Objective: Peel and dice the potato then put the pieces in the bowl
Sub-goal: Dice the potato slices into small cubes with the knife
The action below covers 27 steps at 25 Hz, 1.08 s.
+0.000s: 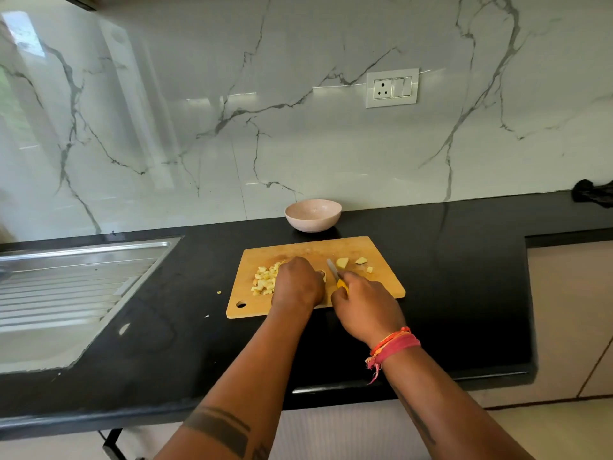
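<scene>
Head view. Our left hand (pixel 297 283) pins a potato piece (pixel 322 274) on the board (pixel 381 260); our right hand (pixel 363 305) grips the knife (pixel 332 268).

Risks: blade nicking close fingers; dice (pixel 264 279) rolling onto the surface (pixel 464 293).

Bowl (pixel 313 214): apparently empty.

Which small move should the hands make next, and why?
Probably press the knife down through the potato piece under the left hand. The right hand holds the knife beside it, bigger chunks wait uncut, and the bowl looks empty.
</scene>
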{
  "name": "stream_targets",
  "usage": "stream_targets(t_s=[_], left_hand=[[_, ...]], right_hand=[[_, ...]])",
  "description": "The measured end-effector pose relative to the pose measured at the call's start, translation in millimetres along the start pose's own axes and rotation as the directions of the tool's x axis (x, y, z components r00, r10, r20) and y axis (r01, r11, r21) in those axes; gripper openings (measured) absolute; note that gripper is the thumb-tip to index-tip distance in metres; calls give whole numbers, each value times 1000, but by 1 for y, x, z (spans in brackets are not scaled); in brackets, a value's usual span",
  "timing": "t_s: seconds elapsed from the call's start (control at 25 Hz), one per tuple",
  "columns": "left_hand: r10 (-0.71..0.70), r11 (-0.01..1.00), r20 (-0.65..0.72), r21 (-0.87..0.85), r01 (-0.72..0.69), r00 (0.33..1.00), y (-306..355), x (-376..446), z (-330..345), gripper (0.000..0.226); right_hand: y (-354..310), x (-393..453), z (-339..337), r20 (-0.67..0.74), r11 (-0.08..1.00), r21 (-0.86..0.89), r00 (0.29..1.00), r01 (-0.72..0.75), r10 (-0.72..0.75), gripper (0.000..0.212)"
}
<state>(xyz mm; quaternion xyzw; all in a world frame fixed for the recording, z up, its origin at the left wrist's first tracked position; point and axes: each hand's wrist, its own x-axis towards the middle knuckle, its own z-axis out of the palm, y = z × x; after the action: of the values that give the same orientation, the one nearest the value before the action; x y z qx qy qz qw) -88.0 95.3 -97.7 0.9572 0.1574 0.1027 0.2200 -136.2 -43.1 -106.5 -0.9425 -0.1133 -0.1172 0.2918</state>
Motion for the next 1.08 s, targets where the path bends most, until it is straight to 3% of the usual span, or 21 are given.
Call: stream_targets(t_s=[0.44, 0.68, 0.92, 1.08], left_hand=[[144, 985, -80, -88, -151, 986, -8, -12, -2, 30], [271, 959, -2, 89, -270, 962, -2, -7, -9, 38], [142, 988, -27, -53, -144, 989, 3, 1, -7, 23], [105, 985, -19, -138, -106, 994, 4, 4, -8, 29]], right_hand=[[-3, -7, 1, -6, 996, -89, 1000, 16, -17, 47], [-1, -7, 0, -12, 997, -73, 999, 29, -30, 47], [0, -5, 0, 1, 998, -56, 1000, 20, -20, 46], [-1, -5, 0, 0, 999, -44, 1000, 21, -21, 45]])
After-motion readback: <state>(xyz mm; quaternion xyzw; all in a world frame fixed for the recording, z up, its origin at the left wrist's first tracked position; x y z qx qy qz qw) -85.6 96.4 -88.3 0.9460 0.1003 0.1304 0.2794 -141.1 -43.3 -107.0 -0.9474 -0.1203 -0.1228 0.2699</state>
